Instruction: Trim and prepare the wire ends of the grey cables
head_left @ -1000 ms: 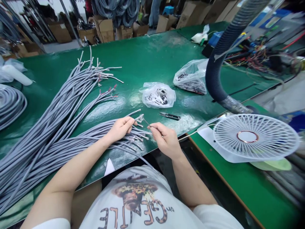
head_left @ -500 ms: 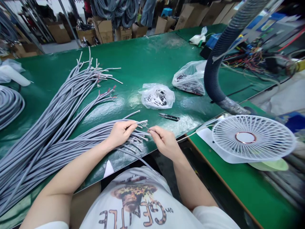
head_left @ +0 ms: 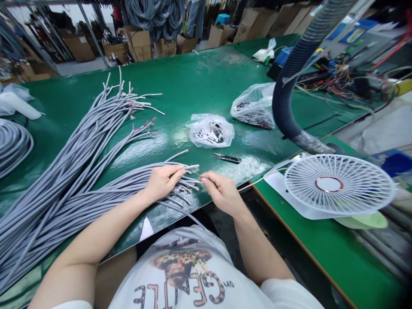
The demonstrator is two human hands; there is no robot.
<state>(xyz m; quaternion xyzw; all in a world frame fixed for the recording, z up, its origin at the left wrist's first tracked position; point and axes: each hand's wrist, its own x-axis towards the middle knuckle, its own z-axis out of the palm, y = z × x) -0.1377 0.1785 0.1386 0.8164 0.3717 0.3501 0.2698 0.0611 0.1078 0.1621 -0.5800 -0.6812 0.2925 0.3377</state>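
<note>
My left hand (head_left: 165,181) is closed on the end of a grey cable, above a bundle of grey cables (head_left: 109,195) at the table's near edge. Thin strands stretch from that cable end to my right hand (head_left: 220,189), whose thumb and forefinger pinch their tips. Several stripped, pale cable ends (head_left: 185,195) lie just below and between my hands. Beyond my right hand, black thread snips (head_left: 227,158) lie on the green table (head_left: 193,81). A second bundle of grey cables (head_left: 86,128) slants across the left side, some ends showing reddish wires.
Two clear bags, one with small black and white parts (head_left: 210,132) and one with dark parts (head_left: 254,109), lie past the snips. A thick ribbed hose (head_left: 285,90) and a white fan (head_left: 339,184) stand at right. A coil of cable (head_left: 14,143) sits far left.
Both hands keep nearly the same hold and place. The view has shifted slightly, so the hose, fan and bags appear a little further left.
</note>
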